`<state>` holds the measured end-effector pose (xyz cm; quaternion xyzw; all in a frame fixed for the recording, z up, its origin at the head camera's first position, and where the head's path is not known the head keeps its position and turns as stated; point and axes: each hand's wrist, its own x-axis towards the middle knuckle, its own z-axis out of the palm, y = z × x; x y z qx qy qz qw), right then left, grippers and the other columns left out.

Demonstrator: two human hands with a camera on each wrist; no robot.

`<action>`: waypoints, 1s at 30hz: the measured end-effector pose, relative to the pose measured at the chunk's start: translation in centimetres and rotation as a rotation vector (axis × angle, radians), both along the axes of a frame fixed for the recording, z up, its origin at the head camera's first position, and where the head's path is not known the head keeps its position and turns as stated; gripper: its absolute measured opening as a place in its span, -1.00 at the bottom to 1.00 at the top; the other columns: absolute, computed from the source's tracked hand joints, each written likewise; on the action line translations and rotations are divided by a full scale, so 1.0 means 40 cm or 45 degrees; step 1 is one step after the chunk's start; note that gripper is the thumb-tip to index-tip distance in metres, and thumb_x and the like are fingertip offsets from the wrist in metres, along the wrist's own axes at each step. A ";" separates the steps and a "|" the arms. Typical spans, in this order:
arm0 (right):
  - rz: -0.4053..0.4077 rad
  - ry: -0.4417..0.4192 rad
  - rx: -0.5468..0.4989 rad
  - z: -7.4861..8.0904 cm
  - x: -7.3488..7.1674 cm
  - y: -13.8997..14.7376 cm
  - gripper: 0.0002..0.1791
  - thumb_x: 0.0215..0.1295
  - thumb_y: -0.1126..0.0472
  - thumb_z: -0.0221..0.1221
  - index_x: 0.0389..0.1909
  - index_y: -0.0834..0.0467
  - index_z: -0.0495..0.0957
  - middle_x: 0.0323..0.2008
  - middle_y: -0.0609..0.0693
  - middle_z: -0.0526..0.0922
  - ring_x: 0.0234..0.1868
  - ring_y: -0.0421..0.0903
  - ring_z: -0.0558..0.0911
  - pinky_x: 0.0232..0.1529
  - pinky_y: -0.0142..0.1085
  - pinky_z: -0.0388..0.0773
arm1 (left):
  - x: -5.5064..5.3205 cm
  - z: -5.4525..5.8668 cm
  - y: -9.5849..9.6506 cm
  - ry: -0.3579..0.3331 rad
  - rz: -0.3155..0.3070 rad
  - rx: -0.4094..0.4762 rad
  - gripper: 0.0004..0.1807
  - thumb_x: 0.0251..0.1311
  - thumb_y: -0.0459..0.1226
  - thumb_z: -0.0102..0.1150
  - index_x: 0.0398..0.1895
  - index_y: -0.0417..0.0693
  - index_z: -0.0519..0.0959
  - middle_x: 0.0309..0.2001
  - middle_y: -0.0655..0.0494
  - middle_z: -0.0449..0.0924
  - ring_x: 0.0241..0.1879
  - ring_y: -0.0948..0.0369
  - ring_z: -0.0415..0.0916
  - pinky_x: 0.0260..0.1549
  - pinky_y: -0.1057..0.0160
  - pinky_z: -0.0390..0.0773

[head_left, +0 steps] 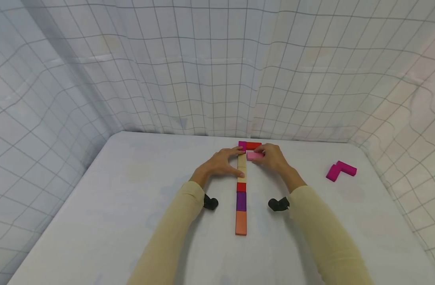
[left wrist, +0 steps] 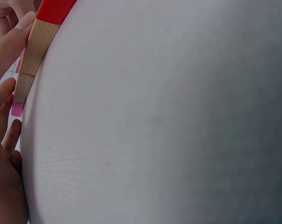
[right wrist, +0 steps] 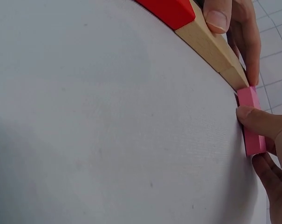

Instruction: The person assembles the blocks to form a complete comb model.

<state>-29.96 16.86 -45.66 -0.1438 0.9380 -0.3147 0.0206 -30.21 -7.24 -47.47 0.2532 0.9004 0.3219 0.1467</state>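
A straight line of blocks runs away from the person: an orange block [head_left: 241, 223], a purple block [head_left: 241, 201], a red block [head_left: 241, 187], two plain wooden blocks [head_left: 241, 161] and a magenta block [head_left: 242, 144]. From the magenta one, another red block [head_left: 253, 145] extends to the right. My left hand [head_left: 221, 162] spreads over the line's left side, thumb touching the nearer wooden block and fingertips by the magenta one. Between thumb and fingers my right hand [head_left: 272, 157] pinches a pink block [right wrist: 253, 140], which lies crosswise beside the line's far end, just nearer than that red block.
Two loose magenta blocks [head_left: 346, 168] lie touching at the right of the white table [head_left: 132, 190]. Grid-patterned curtains [head_left: 203, 71] close off the back and both sides. Black wrist devices [head_left: 279, 204] stick inward from both sleeves.
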 end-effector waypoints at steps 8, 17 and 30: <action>-0.007 -0.003 0.011 -0.004 -0.002 -0.007 -0.60 0.31 0.22 0.42 0.10 0.32 0.69 -0.05 0.18 0.68 -0.03 0.12 0.55 0.03 -0.07 0.58 | 0.004 0.002 0.001 -0.009 0.016 -0.009 -0.01 0.05 0.18 0.51 0.58 0.36 0.30 0.61 0.22 0.08 0.56 0.07 -0.04 0.45 -0.27 0.05; -0.010 -0.024 0.020 -0.004 -0.003 -0.005 -0.59 0.32 0.21 0.41 0.11 0.31 0.68 -0.03 0.18 0.67 -0.02 0.12 0.54 0.05 -0.07 0.58 | -0.003 0.000 0.003 0.005 0.007 -0.013 -0.01 0.04 0.19 0.50 0.58 0.34 0.31 0.61 0.22 0.09 0.56 0.07 -0.03 0.45 -0.25 0.06; -0.004 -0.026 0.015 -0.006 0.000 -0.009 -0.60 0.35 0.20 0.39 0.12 0.32 0.67 -0.05 0.17 0.66 -0.03 0.11 0.53 0.03 -0.07 0.57 | -0.003 -0.001 0.002 -0.006 -0.001 0.004 -0.02 0.04 0.17 0.51 0.58 0.33 0.32 0.62 0.24 0.07 0.57 0.06 -0.05 0.44 -0.29 0.03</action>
